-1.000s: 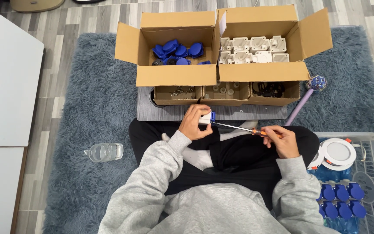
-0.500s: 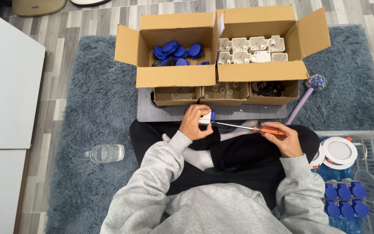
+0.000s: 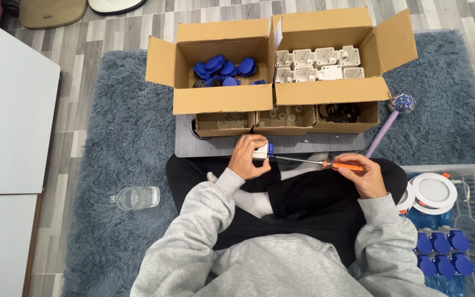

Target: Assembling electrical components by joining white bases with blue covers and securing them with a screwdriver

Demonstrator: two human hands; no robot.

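**Screwdriver stays seated in the small white-and-blue part, hardly a flicker of change**

Closest in, the right hand [image 3: 361,175] is curled shut around the orange screwdriver [image 3: 325,163] handle, at about 3 o'clock from the lap. Compared with half a second ago, the shaft lies along the same line and the handle has barely shifted, so the driving looks to be still under way, not finished. At the tip, the left hand [image 3: 247,158] is wrapped closed on the white-and-blue part [image 3: 262,151], held just above the knees, near the grey board [image 3: 215,146] edge. It is small, a white boxy body with a blue end facing the driver; fingers hide the rest. Farther out at 12 o'clock, the open cardboard boxes [image 3: 224,99] hold blue caps [image 3: 221,69] and white housings [image 3: 314,60].
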